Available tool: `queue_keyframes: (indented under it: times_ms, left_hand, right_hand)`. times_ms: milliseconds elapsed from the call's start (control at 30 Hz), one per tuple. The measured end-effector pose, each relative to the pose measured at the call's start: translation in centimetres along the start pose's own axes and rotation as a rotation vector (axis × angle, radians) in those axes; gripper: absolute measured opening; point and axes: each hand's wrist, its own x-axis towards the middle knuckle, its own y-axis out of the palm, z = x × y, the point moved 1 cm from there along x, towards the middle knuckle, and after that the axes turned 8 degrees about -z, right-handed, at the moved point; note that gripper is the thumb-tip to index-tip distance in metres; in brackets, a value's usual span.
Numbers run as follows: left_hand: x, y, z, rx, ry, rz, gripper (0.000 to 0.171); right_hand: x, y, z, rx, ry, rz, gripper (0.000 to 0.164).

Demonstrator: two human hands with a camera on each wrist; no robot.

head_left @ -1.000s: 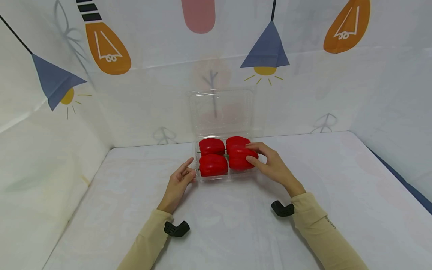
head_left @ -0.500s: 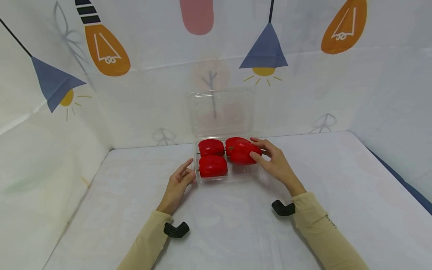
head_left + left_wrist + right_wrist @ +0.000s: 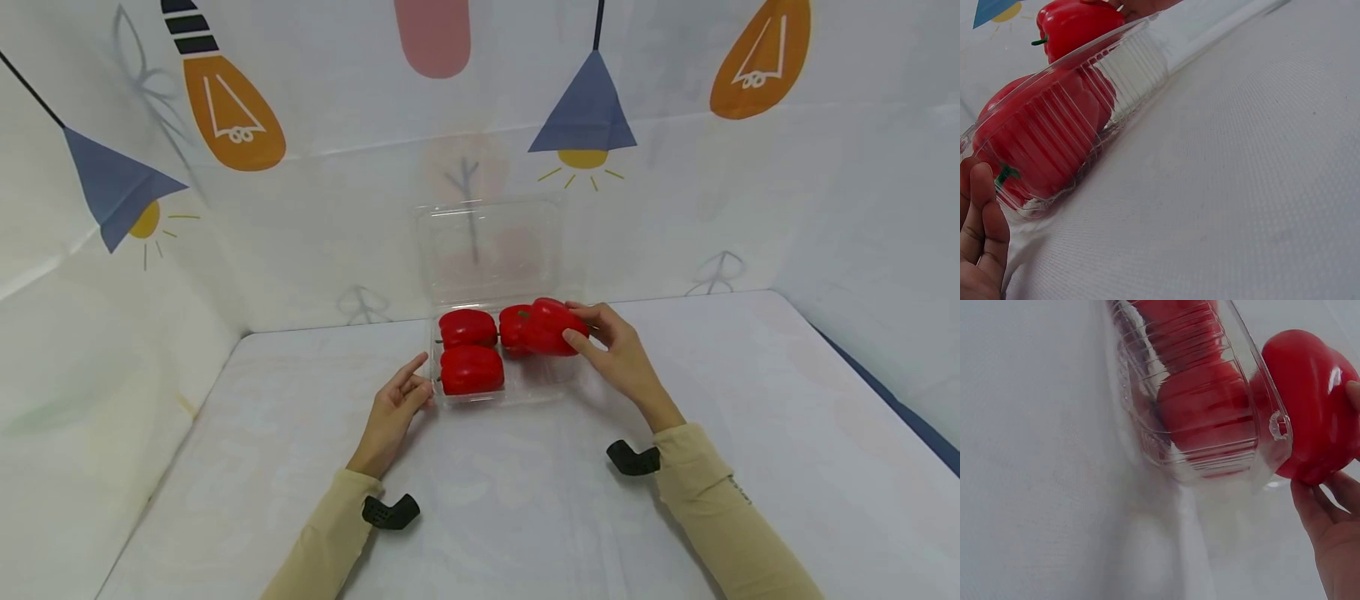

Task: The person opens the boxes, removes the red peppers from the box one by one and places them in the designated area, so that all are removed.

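A clear plastic clamshell box (image 3: 536, 390) sits at the back of the table, its lid (image 3: 491, 225) standing up behind it. Red bell peppers lie inside: one at back left (image 3: 467, 327), one at front left (image 3: 471, 371) and one at back right (image 3: 512, 329), partly covered. Thumb and fingers of my right hand (image 3: 618, 358) grip another red bell pepper (image 3: 555, 327), raised above the box's right side, green stem facing left. My left hand (image 3: 393, 412) rests against the box's left wall, index finger stretched out; the left wrist view shows its fingertips (image 3: 984, 181) by the wall.
A white cloth covers the table (image 3: 510, 500). Behind it hangs a pale printed curtain (image 3: 337, 217) with lamp and bulb drawings, close to the raised lid. Each sleeve carries a black wrist device, one left (image 3: 392, 512) and one right (image 3: 632, 458).
My right hand has lifted the bell pepper from the box's front right spot and moved it back, up and slightly right, turning its stem into view. The left hand has stayed put.
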Motion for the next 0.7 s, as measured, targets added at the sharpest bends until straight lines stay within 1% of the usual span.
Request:
queue_keyframes:
  times_ms: [133, 333, 533, 700]
  left_hand:
    - [0.00, 0.03, -0.01, 0.003, -0.003, 0.001, 0.054]
    - [0.01, 0.07, -0.01, 0.022, -0.009, -0.004, 0.054]
    - [-0.02, 0.05, -0.04, 0.025, -0.012, -0.007, 0.053]
    - [-0.06, 0.01, -0.09, 0.026, -0.017, -0.007, 0.054]
  right_hand:
    - [0.05, -0.18, -0.19, 0.012, 0.032, 0.000, 0.035]
    - [0.14, -0.32, -0.37, 0.014, 0.082, -0.018, 0.047]
    - [0.20, -0.51, -0.41, -0.029, 0.091, -0.054, 0.053]
    - [0.35, -0.75, -0.63, -0.024, 0.097, -0.064, 0.054]
